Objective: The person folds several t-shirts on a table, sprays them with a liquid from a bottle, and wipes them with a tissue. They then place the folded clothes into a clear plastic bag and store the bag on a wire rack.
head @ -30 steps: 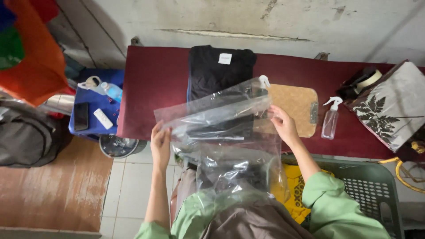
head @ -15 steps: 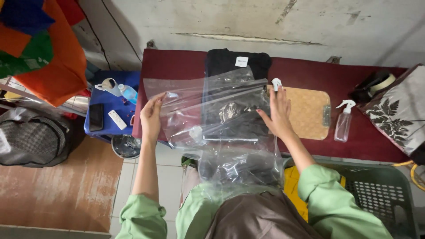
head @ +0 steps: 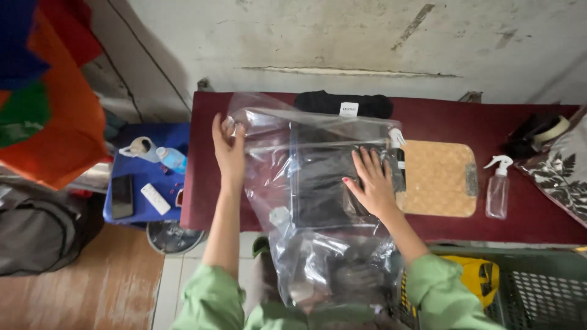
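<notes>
Two hands spread a clear plastic bag over a folded black garment on a dark red desk.

The left hand (head: pixel 228 151) grasps the upper left edge of the clear plastic bag (head: pixel 275 177), fingers curled on the film. The right hand (head: pixel 371 183) lies flat and released, palm down, pressing through the bag onto the folded black garment (head: pixel 324 189) beneath it. The bag's lower end hangs off the desk (head: pixel 202 183) toward the person. Just right of the right hand lies a cork clipboard (head: pixel 437 178), then a spray bottle (head: pixel 498 188). Left of the left hand, a blue stool (head: pixel 160 177) carries a phone (head: pixel 121 196).
</notes>
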